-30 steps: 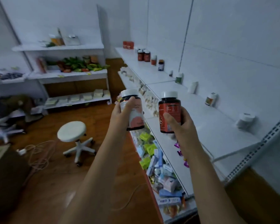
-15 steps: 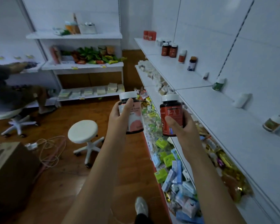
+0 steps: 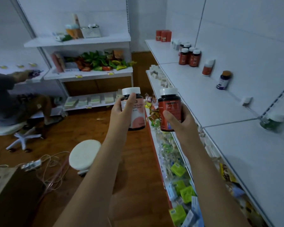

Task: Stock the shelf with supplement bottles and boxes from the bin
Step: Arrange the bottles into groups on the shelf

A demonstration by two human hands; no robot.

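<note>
My left hand (image 3: 120, 112) grips a dark bottle with a white cap and a pink-and-white label (image 3: 136, 112), held upright at chest height. Beside it my right hand (image 3: 182, 122) holds a dark bottle with a white cap and a red label (image 3: 170, 105), also upright. Both bottles hang in the aisle just left of the white top shelf (image 3: 203, 99). On that shelf, far along the wall, stand several red-labelled bottles (image 3: 189, 57), a leaning white-and-red bottle (image 3: 207, 68), a purple-labelled bottle (image 3: 223, 80), a green bottle (image 3: 271, 122) and orange boxes (image 3: 163, 35).
Lower shelves on the right hold small boxes and packets (image 3: 180, 185). A white round stool (image 3: 84, 154) stands in the aisle on the wooden floor. A cardboard box (image 3: 11, 194) and cables lie at the left. A person sits on a chair (image 3: 15, 104) by the far shelving (image 3: 88, 72).
My view has swung left along the aisle and moved closer to the shelf. Both hands keep the same bottles upright, side by side. The seated person has come into sight at the left.
</note>
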